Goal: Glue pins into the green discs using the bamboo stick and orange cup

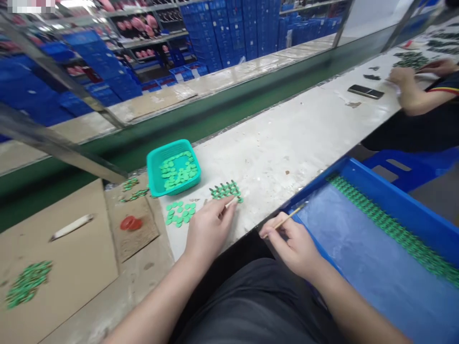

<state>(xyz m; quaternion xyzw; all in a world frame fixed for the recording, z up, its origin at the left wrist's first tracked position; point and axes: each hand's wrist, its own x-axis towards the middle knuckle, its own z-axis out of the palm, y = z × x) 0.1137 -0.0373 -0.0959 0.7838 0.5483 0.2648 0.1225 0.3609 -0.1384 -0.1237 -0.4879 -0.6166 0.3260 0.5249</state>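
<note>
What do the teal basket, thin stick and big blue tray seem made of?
Teal basket: likely plastic, semi-gloss; even colour, rounded moulded-looking rim.
Thin stick: probably wood or bamboo, seemingly matte; plain tan.
Big blue tray: likely plastic, smooth; uniform blue walls.

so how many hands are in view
4: the person's left hand by the green pieces, right hand holding a thin stick, and a co-worker's nearer hand and farther hand, upper right.
</note>
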